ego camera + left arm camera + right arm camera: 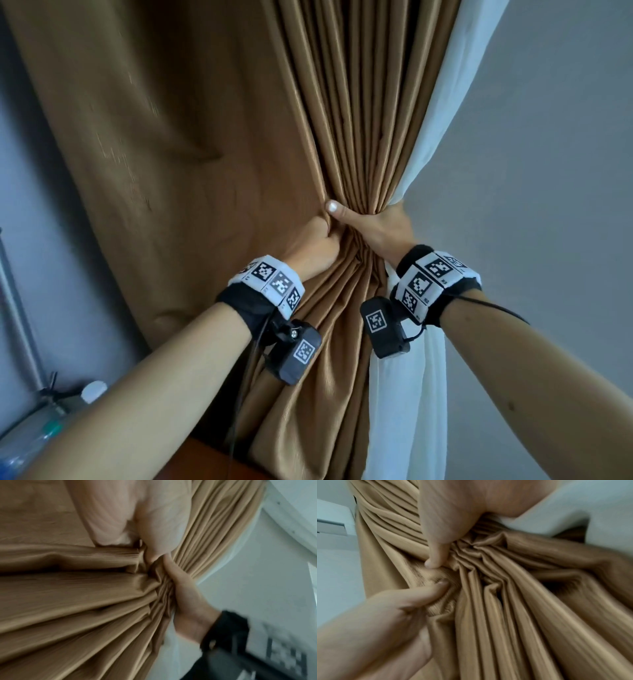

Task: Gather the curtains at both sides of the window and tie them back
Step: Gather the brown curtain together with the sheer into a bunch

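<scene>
The fingers of the right hand (376, 226) are disappearing behind the gathered brown curtain (359, 137), leaving only the thumb showing in the head view. The left hand (315, 243) is burying its fingertips in a fold. The sheer white curtain (404, 394) is running off the near edge, and the brown one is running off the top. At the near left, a bottle (92, 392) is lying half behind the left forearm, too blurred to read. Both wrist views are smearing, so the fabric's weave is not making itself out.
</scene>
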A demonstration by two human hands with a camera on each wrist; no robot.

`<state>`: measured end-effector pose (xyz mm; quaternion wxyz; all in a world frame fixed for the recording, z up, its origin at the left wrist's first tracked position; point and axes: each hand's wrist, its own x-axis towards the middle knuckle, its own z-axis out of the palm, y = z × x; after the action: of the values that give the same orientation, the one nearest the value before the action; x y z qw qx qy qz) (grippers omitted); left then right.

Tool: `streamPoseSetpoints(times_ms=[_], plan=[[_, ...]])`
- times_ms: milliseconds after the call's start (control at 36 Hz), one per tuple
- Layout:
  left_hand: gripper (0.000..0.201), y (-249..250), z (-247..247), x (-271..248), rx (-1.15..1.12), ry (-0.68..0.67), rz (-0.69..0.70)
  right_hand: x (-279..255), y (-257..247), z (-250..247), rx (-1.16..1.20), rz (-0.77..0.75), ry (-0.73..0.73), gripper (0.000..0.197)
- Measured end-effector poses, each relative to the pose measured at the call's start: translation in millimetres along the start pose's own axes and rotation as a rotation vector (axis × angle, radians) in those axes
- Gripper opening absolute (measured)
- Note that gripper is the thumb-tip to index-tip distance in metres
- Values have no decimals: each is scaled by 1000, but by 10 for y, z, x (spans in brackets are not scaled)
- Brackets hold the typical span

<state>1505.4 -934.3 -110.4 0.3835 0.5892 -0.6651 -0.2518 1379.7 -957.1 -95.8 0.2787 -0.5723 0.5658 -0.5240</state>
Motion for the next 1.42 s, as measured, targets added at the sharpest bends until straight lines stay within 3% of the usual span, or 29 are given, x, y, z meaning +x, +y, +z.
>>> streamPoseSetpoints(times_ms=[83,167,306,389,472,528,611,694,805,944,1083,1139,1333,1416], plan=[[37,58,41,-87,135,16,105,14,10,-4,-14,29,-66,140],[42,33,73,-122,143,-30,120,-7,-7,-35,-51,59,-82,137],[48,4,46,-139,51,-95,143,-97,-17,-50,-62,67,174,98],[53,-37,-20,-119,-43,-128,145,-116,-27,-39,-83,48,230,76],[43,-89,-137,-102,-248,-203,80,-130,-58,-32,-96,34,264,66],[31,-124,-215,-72,-376,-147,40,-132,-69,-34,-97,27,270,63],[26,-226,-330,57,-349,113,1,-130,-67,-44,-91,25,256,58],[41,-356,-447,236,-307,300,-102,-126,-63,-62,-80,33,239,62],[82,-453,-596,401,-367,380,-194,-114,-44,-82,-66,17,232,58],[118,-474,-595,613,-537,286,-210,-65,9,-95,-24,-26,215,62],[129,-524,-487,859,-695,90,-288,-6,80,-129,19,-43,171,57],[120,-418,-413,891,-692,-6,-264,2,100,-126,51,-53,143,61],[43,-238,-244,973,-716,-182,-131,96,148,-109,115,-50,114,55],[31,-171,-168,996,-643,-196,-57,138,160,-118,133,-63,116,58]])
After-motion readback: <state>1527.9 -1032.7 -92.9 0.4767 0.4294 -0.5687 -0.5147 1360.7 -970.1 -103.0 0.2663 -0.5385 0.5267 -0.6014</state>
